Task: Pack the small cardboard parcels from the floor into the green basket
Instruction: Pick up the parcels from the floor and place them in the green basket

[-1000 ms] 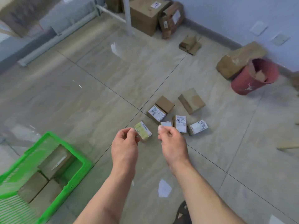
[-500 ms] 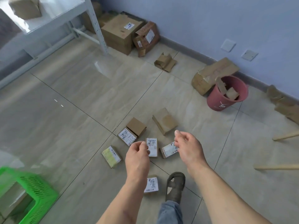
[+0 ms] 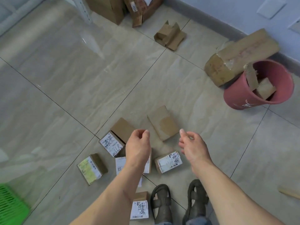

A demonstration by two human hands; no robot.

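Parcels lie scattered on the tiled floor (image 3: 68,65), both hands above them holding nothing.

Far right stands a red bucket (image 3: 240,101); the basket (image 3: 11,205) shows only a green corner at near left. Left hand (image 3: 138,146) hovers, fingers loosely curled, over a labelled parcel (image 3: 120,164); right hand (image 3: 193,145), fingers apart, hangs just beyond another parcel (image 3: 168,161).

**One head camera, looking steeply down**

I have a single wide-angle view from head height, tilted forward and down over tiled floor (image 3: 68,75). It faces the far wall (image 3: 219,7); my sandals (image 3: 161,203) sit at the bottom edge, so nothing overlaps another view.
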